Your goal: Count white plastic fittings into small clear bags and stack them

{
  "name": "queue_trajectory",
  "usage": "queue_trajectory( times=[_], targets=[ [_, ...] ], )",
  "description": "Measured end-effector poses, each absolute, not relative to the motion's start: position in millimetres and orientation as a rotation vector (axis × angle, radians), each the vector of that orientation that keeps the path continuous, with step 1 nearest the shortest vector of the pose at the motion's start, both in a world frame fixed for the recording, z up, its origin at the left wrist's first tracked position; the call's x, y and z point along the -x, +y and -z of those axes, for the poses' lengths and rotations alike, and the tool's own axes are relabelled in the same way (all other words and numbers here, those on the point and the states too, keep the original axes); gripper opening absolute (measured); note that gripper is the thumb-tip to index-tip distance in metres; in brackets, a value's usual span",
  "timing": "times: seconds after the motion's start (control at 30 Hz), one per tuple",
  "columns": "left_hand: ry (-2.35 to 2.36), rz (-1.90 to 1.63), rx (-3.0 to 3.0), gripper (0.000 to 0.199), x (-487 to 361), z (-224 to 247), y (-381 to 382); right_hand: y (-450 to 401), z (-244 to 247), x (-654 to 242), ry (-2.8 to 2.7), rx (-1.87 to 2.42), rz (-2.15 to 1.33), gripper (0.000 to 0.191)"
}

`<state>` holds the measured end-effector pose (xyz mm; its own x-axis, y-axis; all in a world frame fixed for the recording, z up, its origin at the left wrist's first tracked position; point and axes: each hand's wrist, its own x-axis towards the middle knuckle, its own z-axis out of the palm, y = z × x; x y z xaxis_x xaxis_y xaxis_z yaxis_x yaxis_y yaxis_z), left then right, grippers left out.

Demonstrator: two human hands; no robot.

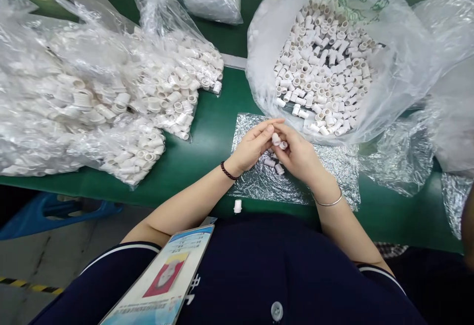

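Observation:
My left hand [254, 146] and my right hand [301, 157] meet over a clear, crinkled plastic bag [270, 191] on the green table. A small white plastic pipe fitting [276, 139] sits among my right fingertips, close to my left thumb, and a second one [283, 145] shows beside it. My left fingers are closed together; what they hold, if anything, is hidden. Below my hands, several loose white fittings [279, 169] lie on the bag. Another stands alone near the table's front edge [237, 206].
Beyond my hands, a large open plastic bag [262, 58] holds many white fittings. Filled clear bags [85, 102] crowd the left side. More clear plastic [400, 152] lies at the right. A blue stool [48, 216] stands below the table at left.

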<state>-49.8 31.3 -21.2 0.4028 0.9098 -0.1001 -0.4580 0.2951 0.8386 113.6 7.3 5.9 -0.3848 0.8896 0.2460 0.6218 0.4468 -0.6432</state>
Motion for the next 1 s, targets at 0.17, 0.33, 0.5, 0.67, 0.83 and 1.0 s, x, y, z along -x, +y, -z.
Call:
queue_trajectory(
  times=[0.17,0.33,0.5,0.67,0.83,1.0],
  targets=[
    [0.619,-0.921,-0.572,0.033,52,17,38,10,0,-113,-1.985,1.381,-0.666,0.048],
    [0.612,-0.931,-0.447,0.049,53,7,41,11,2,-114,-1.891,1.377,-0.684,0.044],
    [0.641,-1.014,-0.461,0.055,54,3,41,9,5,-111,-1.865,1.367,-0.646,0.043],
    [0.603,-1.071,-0.480,0.056,56,4,43,7,8,-107,-1.792,1.316,-0.692,0.043],
    [0.719,-1.090,-0.624,0.054,58,5,44,9,12,-108,-1.847,1.289,-0.677,0.044],
    [0.876,-1.121,-0.909,0.042,58,9,42,8,5,-109,-2.066,1.231,-0.458,0.029]
  ],
)
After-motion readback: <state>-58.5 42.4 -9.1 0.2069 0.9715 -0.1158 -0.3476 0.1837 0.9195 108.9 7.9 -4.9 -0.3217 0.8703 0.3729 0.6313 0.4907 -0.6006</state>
